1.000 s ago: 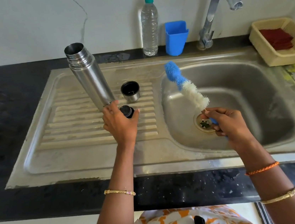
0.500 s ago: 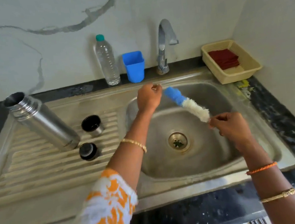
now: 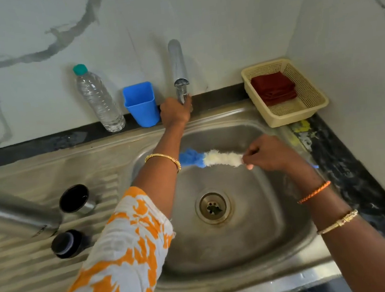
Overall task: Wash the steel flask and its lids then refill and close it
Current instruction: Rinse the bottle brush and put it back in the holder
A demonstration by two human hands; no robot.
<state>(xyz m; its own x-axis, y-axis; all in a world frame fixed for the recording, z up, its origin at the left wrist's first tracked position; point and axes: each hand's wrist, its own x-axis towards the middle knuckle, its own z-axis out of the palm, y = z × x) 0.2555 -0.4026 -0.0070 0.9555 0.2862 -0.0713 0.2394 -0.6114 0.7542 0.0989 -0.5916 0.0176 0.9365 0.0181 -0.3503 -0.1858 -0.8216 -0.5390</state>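
The steel flask [image 3: 13, 214] stands open on the ribbed drainboard at the far left, partly cut off by the frame edge. Its steel cup lid [image 3: 77, 200] rests beside it, mouth up. The black stopper [image 3: 66, 243] sits nearer me. My left hand [image 3: 175, 111] reaches across the basin and is closed around the base of the tap [image 3: 178, 70]. My right hand [image 3: 268, 152] holds a blue and white bottle brush [image 3: 210, 158] level over the sink basin [image 3: 258, 234]. No water runs from the spout.
A clear plastic water bottle [image 3: 98, 99] and a blue cup [image 3: 141, 103] stand against the back wall. A beige basket [image 3: 303, 112] with a red cloth sits at the back right corner. The marble wall closes in on the right.
My left hand has left the stopper on the drainboard and reached across to grip the tap. The brush has swung down to lie level over the basin. The view has shifted right.
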